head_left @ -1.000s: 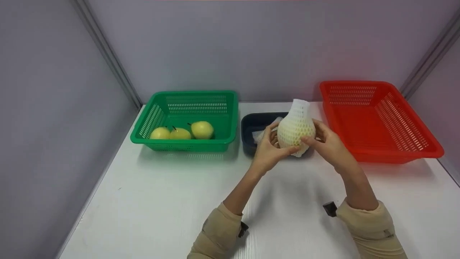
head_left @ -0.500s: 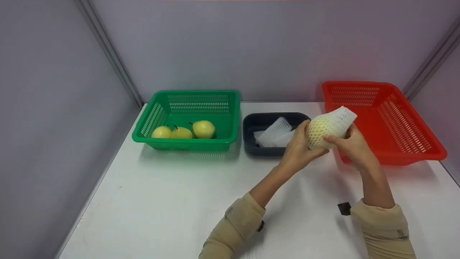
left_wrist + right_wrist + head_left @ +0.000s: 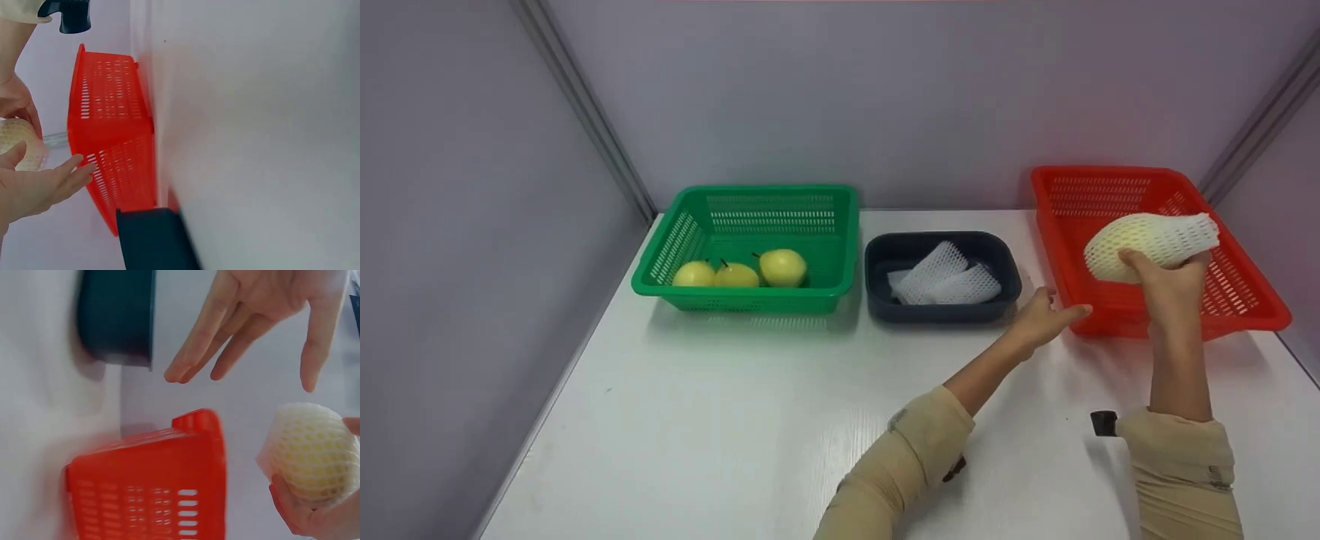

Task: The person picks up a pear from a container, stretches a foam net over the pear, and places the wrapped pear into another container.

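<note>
I see the right hand [image 3: 1176, 291] clamped on the pear [image 3: 1144, 237], apparently above the red basket [image 3: 1245, 323]. The long axis lies nearly level, narrow end rightward, round end toward the left hand [image 3: 1041, 322], whose spread fingers hold nothing. Pale yellow shows through the white foam net [image 3: 1191, 234].

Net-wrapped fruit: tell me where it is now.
In the head view, the net-wrapped fruit is toward the right, gripped by the right hand and seen against the red basket, apart from the left hand.
</note>
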{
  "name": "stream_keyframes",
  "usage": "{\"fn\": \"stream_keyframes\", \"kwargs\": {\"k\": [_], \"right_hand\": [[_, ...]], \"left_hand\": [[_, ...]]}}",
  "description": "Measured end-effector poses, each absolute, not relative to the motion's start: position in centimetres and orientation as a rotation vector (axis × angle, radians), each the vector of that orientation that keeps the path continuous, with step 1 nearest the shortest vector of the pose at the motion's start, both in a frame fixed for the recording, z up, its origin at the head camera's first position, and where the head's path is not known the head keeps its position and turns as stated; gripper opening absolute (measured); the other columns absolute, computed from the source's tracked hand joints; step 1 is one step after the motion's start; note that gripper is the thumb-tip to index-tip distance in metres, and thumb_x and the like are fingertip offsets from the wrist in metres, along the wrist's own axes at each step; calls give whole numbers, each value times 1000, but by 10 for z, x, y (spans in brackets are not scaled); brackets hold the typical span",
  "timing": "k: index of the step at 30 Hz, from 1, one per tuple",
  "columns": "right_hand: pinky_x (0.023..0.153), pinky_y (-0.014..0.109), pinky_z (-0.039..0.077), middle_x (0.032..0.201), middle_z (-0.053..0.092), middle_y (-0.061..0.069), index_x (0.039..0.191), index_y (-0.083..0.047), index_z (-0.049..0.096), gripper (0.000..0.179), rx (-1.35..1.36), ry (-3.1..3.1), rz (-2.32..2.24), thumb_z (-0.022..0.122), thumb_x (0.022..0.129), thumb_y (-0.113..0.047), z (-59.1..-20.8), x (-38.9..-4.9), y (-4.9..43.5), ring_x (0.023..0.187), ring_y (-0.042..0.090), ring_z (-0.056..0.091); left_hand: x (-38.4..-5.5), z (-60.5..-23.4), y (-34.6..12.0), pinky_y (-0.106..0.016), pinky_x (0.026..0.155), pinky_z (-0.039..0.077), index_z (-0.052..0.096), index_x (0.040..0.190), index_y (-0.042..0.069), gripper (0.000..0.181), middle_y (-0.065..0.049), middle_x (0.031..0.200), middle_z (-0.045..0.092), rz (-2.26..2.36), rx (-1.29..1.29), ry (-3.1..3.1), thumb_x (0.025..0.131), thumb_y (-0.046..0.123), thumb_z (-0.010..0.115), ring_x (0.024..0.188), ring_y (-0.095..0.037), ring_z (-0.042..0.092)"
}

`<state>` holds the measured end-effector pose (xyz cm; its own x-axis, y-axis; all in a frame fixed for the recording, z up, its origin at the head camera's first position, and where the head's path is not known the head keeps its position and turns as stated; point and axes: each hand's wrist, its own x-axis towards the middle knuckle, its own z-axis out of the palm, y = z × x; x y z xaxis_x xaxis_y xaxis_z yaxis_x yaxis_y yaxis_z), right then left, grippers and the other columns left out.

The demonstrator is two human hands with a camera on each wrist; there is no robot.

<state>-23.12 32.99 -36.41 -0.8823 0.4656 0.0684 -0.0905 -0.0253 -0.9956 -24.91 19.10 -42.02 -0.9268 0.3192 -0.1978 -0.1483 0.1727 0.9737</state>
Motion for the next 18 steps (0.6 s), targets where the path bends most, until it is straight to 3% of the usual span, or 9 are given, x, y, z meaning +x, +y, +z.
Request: {"fn": "stream_keyframes", "kwargs": {"k": [12,15,18], "right_hand": [[102,35,29,137,27,4,141,-18,11,90,-555,-1932,1918,75,78,-21,-387,-258,350,124,19,30],[101,34,30,136,26,7,140,-15,9,90,-592,-2027,1862,74,78,-24,-393,-265,353,123,20,31],[101,34,30,135,27,9,140,-12,8,90,-612,-2085,1811,73,78,-25,-400,-270,357,121,20,32]], "left_hand": [[-255,-442,229,-28,72,49,51,90,5,13,-2,83,52,2049,-113,1917,85,5,64,76,-18,54],[-253,-446,233,-27,66,47,48,81,5,16,-2,76,49,2175,-179,1830,84,-3,61,72,-19,52],[-250,-449,235,-27,62,43,46,77,7,17,-2,73,46,2240,-256,1801,81,-1,60,66,-17,48]]}}
